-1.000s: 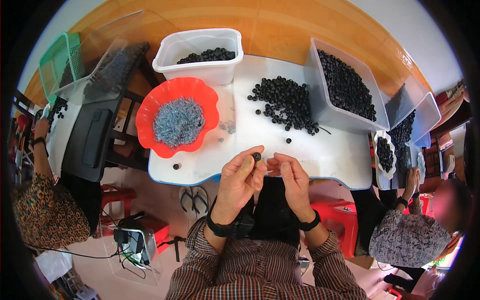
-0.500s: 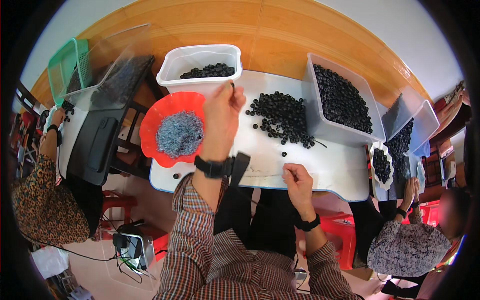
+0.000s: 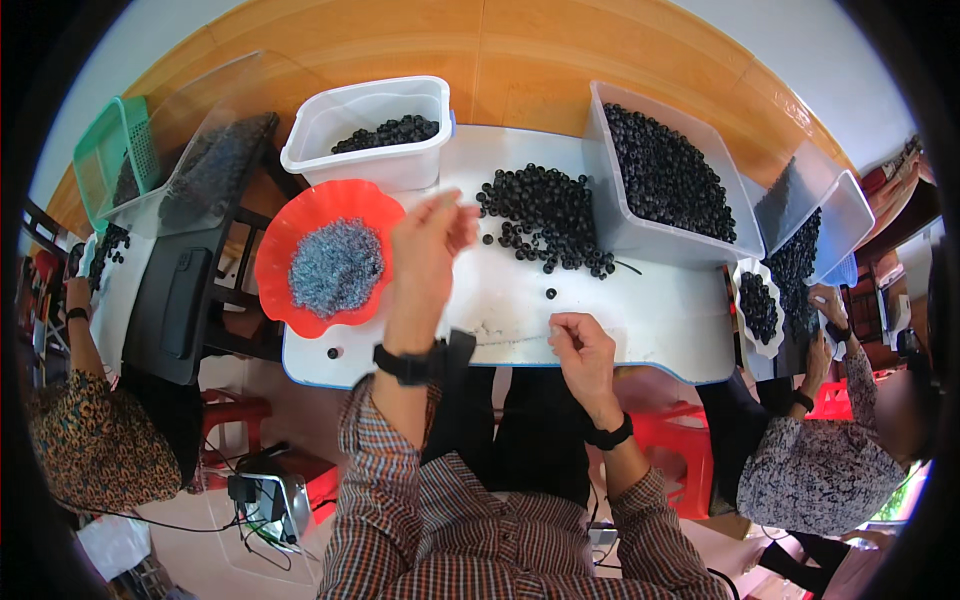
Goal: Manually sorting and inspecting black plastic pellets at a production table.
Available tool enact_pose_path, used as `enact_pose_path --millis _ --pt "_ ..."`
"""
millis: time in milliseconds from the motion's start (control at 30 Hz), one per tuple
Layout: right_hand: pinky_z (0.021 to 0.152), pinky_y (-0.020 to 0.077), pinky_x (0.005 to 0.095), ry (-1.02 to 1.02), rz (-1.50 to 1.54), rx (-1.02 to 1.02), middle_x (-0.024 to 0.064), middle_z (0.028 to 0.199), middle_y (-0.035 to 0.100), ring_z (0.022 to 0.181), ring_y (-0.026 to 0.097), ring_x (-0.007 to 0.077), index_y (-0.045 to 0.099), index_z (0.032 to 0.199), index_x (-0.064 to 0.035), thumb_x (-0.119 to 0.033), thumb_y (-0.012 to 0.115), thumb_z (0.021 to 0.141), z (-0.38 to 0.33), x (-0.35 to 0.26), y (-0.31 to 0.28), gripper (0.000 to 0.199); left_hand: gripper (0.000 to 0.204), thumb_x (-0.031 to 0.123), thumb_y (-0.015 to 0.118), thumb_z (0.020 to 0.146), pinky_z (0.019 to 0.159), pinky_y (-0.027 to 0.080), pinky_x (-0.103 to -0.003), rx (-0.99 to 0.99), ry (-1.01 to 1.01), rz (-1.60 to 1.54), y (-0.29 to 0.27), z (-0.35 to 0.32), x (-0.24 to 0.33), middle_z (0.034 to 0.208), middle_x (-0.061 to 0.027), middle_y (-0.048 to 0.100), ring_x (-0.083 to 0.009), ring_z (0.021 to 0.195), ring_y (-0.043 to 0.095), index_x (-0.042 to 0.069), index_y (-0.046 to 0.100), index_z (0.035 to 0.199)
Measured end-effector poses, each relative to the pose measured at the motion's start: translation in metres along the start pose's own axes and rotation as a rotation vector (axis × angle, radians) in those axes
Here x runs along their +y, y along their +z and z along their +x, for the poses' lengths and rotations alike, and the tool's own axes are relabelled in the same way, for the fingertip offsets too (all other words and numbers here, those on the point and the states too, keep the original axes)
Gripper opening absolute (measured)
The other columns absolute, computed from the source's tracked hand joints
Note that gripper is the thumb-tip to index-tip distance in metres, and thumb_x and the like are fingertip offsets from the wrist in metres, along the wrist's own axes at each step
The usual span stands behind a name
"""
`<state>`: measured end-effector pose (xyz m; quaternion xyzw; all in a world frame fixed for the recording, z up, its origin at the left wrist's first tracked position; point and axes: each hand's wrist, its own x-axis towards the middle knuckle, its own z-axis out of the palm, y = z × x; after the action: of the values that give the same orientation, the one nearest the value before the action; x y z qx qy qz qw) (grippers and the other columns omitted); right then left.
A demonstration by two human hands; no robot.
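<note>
My left hand (image 3: 425, 262) is raised over the table between the red scalloped bowl (image 3: 268, 258) and a loose pile of small round black parts with holes (image 3: 545, 205). Its fingers look loosely apart, and nothing shows in them. Small translucent blue-grey pieces (image 3: 338, 268) are heaped in the bowl. Nearer the table's front edge, my right hand (image 3: 586, 362) is closed, thumb against curled fingers; whatever it may hold is hidden. One single black part (image 3: 551, 294) lies just beyond it. Behind the bowl stands a white tub (image 3: 400, 165) with black parts inside.
A large translucent bin (image 3: 650, 225) full of black parts stands right of the pile. A white scalloped dish (image 3: 742, 305) of them sits beyond the table's right end. People work at both sides. Another black part (image 3: 334, 353) lies near the front left edge.
My left hand has come down and nearer from beside the white tub. The black part at its fingertips no longer shows, and the fingers have loosened. The whole view has shifted slightly.
</note>
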<state>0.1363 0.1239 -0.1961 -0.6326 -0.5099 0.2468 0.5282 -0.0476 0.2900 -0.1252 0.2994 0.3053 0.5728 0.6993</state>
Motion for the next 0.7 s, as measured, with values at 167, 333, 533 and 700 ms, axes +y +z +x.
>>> enact_pose_path --millis 167,333,533,700 --pt "0.063 0.0517 0.0221 0.083 0.058 -0.042 0.0043 0.089 0.066 0.074 0.064 0.0093 0.063 0.103 0.0014 0.000 0.060 0.092 0.001 -0.005 0.002 0.012 0.017 0.014 0.061 0.091 0.061 0.051 -0.028 -0.050 -0.030 0.639 0.000 -0.056 -0.062 0.082 -0.0101 0.069 -0.0152 0.066 0.063 0.002 0.067 0.102" --pt "0.059 0.0545 0.0238 0.164 0.180 0.078 0.0071 0.085 0.066 0.070 0.067 0.0120 0.062 0.102 0.0026 0.000 0.059 0.092 -0.001 0.000 0.005 0.011 0.018 0.017 0.066 0.086 0.059 0.051 -0.039 -0.098 0.494 1.224 0.019 -0.071 -0.107 0.080 -0.0118 0.063 -0.0269 0.068 0.063 0.008 0.070 0.102" --pt "0.058 0.0540 0.0233 0.189 0.198 0.111 0.0077 0.084 0.066 0.069 0.066 0.0116 0.062 0.102 0.0034 0.000 0.059 0.093 -0.002 -0.002 0.002 0.010 0.019 0.019 0.068 0.083 0.060 0.051 -0.041 -0.133 0.439 1.485 0.034 -0.071 -0.109 0.083 -0.0115 0.055 -0.0302 0.075 0.062 0.008 0.068 0.099" --pt "0.060 0.0502 0.0226 0.112 0.073 0.147 0.0060 0.084 0.066 0.068 0.063 0.0100 0.064 0.101 0.0026 0.000 0.061 0.091 0.008 0.003 -0.003 0.011 0.016 0.012 0.067 0.079 0.061 0.052 -0.041 -0.185 0.524 1.454 0.034 -0.073 -0.109 0.088 -0.0137 0.053 -0.0305 0.080 0.061 0.004 0.061 0.091"
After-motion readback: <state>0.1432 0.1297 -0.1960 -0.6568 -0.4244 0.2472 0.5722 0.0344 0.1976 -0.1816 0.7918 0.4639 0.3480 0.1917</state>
